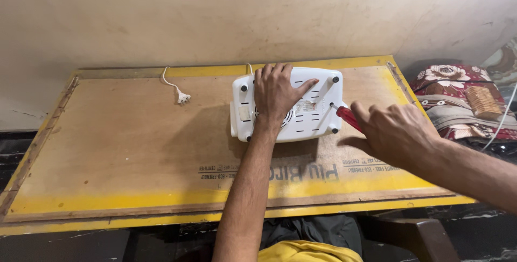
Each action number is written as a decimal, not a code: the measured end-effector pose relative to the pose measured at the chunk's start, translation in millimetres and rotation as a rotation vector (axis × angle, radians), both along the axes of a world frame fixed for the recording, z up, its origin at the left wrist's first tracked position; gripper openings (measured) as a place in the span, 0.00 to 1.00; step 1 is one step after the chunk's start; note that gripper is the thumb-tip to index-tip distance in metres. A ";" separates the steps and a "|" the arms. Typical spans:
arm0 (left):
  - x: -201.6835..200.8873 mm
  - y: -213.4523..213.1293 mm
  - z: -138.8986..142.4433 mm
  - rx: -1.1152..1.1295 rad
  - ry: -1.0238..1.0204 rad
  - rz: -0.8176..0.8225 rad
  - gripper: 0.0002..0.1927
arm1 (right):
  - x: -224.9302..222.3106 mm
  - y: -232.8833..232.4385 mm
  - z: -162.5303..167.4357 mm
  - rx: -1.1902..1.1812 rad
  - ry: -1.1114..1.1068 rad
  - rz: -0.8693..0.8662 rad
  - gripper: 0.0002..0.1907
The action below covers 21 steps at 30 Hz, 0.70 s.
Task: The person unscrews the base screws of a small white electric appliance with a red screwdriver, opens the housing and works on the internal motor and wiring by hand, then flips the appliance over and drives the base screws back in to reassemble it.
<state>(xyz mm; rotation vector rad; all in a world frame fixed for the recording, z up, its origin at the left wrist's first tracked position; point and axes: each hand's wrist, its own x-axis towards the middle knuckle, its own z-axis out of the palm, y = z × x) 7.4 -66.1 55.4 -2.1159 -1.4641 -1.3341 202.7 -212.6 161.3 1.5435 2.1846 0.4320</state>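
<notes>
— Starting at the left, what lies on the worktop (pixel 107 149)?

— Bare plywood with a yellow border, then a white plug (pixel 183 98) on its thin cord near the far edge, well apart from both hands.

— And the middle?

— A white appliance (pixel 315 119) lies upside down near the back of the worktop, its slotted underside and dark feet facing up. The left hand (pixel 276 94) rests flat on that underside, fingers (pixel 301 87) spread wide and pressing down, gripping nothing.

— Further right?

— The right hand (pixel 396 133) is closed around a red-handled screwdriver (pixel 347 116). Its tip meets the appliance's right edge, between the two feet on that side. Most of the handle is hidden inside the fist.

— Past the worktop?

— A folded floral blanket (pixel 449 100) sits to the right, with a small tan ridged object (pixel 483 102) on top; what it is I cannot tell.
</notes>
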 end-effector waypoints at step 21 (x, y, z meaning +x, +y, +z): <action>0.7 2.1 -0.6 -0.060 0.019 0.002 0.38 | 11.4 -6.0 -10.7 0.158 0.021 0.056 0.26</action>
